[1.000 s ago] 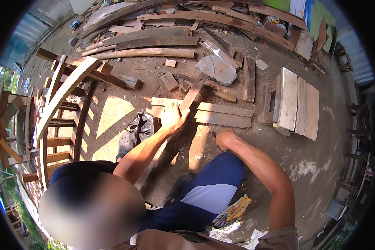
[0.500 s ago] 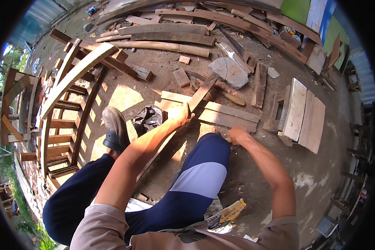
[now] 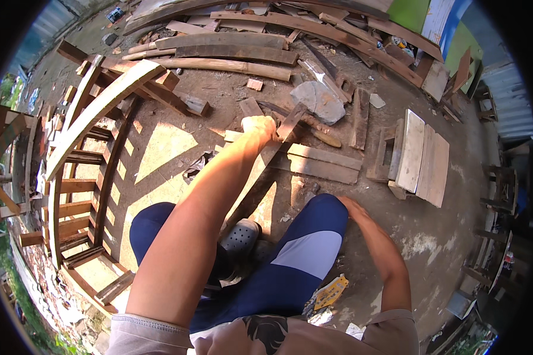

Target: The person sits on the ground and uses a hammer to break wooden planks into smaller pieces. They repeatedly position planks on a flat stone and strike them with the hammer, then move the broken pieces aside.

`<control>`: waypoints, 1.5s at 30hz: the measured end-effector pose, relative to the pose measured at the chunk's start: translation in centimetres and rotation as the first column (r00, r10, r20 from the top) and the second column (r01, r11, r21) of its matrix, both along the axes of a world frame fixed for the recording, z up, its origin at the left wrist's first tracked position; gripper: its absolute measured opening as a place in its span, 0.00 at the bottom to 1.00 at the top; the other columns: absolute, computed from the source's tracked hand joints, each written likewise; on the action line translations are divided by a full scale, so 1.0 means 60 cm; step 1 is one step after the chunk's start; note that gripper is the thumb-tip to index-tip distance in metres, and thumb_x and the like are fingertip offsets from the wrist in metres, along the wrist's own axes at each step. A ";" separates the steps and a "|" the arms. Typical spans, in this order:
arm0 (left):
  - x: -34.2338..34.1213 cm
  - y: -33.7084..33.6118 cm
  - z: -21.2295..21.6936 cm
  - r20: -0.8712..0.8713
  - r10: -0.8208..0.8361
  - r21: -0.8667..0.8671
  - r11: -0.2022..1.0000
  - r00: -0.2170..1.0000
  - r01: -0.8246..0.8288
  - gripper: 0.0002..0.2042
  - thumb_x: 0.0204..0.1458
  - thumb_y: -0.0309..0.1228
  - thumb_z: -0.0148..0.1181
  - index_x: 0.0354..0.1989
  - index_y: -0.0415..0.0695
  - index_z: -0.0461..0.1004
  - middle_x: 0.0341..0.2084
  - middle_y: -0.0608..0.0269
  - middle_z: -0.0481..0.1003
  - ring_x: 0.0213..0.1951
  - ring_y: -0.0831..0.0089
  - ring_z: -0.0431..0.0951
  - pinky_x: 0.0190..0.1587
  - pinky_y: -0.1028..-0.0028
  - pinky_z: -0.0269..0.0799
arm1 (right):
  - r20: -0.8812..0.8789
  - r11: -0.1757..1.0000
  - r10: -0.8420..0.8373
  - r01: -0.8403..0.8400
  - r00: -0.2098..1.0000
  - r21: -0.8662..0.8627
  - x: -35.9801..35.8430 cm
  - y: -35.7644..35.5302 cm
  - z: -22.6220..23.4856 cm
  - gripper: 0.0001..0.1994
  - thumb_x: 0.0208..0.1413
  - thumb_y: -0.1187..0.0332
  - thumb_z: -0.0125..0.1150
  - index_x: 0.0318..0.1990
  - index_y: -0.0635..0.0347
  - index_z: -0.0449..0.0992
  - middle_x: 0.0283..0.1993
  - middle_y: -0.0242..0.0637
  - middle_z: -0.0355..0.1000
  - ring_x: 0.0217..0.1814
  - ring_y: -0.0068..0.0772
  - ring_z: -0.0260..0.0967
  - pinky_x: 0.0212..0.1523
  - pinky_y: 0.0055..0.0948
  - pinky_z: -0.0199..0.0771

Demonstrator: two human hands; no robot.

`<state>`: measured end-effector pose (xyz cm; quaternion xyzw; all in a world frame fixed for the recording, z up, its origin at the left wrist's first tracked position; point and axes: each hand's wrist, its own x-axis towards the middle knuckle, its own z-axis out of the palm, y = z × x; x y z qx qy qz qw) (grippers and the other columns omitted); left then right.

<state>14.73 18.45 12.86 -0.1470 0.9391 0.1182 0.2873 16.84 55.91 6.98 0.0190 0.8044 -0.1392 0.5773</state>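
My left hand (image 3: pixel 259 128) is closed on the edge of a long wooden plank (image 3: pixel 291 122), near its far end. The plank slants from that end back toward my legs, and my forearm covers part of it. Under and beside it, two flat boards (image 3: pixel 323 164) lie side by side on the ground. My right hand (image 3: pixel 353 208) is low beside my right knee (image 3: pixel 328 204). The knee hides its fingers, so whether it holds anything does not show.
A slatted wooden frame (image 3: pixel 54 201) stands on the left. A small wooden stool (image 3: pixel 410 157) sits to the right. Beyond the boards are a grey stone slab (image 3: pixel 318 102), a wooden-handled tool (image 3: pixel 326 138) and a pile of timber (image 3: pixel 337 38). A black plastic bag (image 3: pixel 196 167) lies near my left forearm.
My left hand has shifted farther away along the plank. My left foot has drawn in from the left to between my legs. My right hand has gone lower, behind the knee.
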 end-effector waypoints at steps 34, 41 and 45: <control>0.032 0.133 -0.169 -0.440 0.255 0.097 0.967 0.861 -0.236 0.30 0.57 0.52 0.54 0.58 0.39 0.66 0.44 0.56 0.72 0.50 0.61 0.71 0.55 0.62 0.63 | 0.018 0.781 -0.609 0.603 0.793 -0.166 -0.095 -0.160 0.108 0.16 0.64 0.54 0.52 0.46 0.58 0.63 0.27 0.32 0.63 0.17 0.24 0.61 0.16 0.29 0.66; 0.033 0.139 -0.163 -0.441 0.254 0.047 0.964 0.861 -0.261 0.32 0.56 0.57 0.52 0.57 0.41 0.67 0.45 0.57 0.72 0.50 0.62 0.70 0.54 0.63 0.62 | 0.073 0.959 -0.277 0.281 0.958 -0.041 -0.157 -0.189 0.116 0.18 0.60 0.59 0.61 0.46 0.63 0.64 0.26 0.32 0.64 0.18 0.27 0.61 0.19 0.32 0.67; 0.036 0.140 -0.162 -0.496 0.266 0.036 0.957 0.826 -0.287 0.31 0.55 0.58 0.52 0.54 0.41 0.69 0.44 0.57 0.71 0.49 0.62 0.70 0.53 0.63 0.63 | 0.054 0.993 0.109 -0.112 0.993 0.041 -0.178 -0.212 0.098 0.17 0.57 0.60 0.63 0.42 0.68 0.72 0.25 0.41 0.70 0.24 0.30 0.70 0.23 0.38 0.71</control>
